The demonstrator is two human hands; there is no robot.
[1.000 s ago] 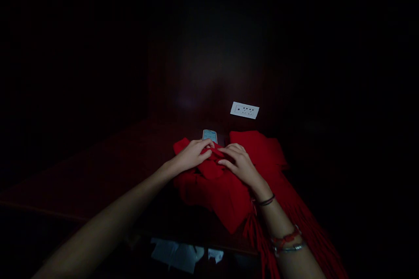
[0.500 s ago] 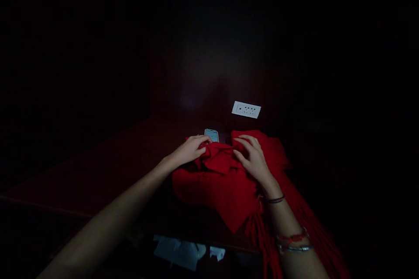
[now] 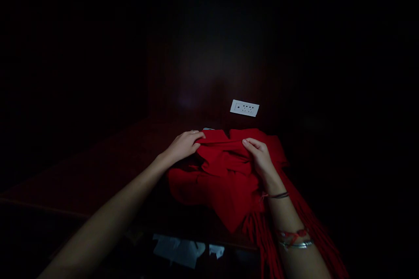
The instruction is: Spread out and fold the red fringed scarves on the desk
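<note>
A red scarf (image 3: 225, 187) with long fringe lies bunched on a dark desktop, its tassels hanging over the front edge at the right. My left hand (image 3: 187, 144) pinches the scarf's upper fold at the left, a ring on one finger. At the right, my right hand (image 3: 259, 153) grips the same fold between thumb and fingers, so the cloth is stretched between both hands. Behind the fold, only the top edge of a phone (image 3: 208, 129) shows; the cloth hides the rest. Bracelets circle my right wrist and forearm.
A white wall socket plate (image 3: 244, 108) is set in the dark back panel behind the scarf. The dark desktop (image 3: 98, 165) extends to the left, with its front edge towards me. Below that edge are pale, paper-like pieces (image 3: 179, 250). Much of the surroundings is too dark to make out.
My right hand has closed from spread fingers onto the scarf. The fold between my hands is now straighter and raised, covering most of the phone that was visible before.
</note>
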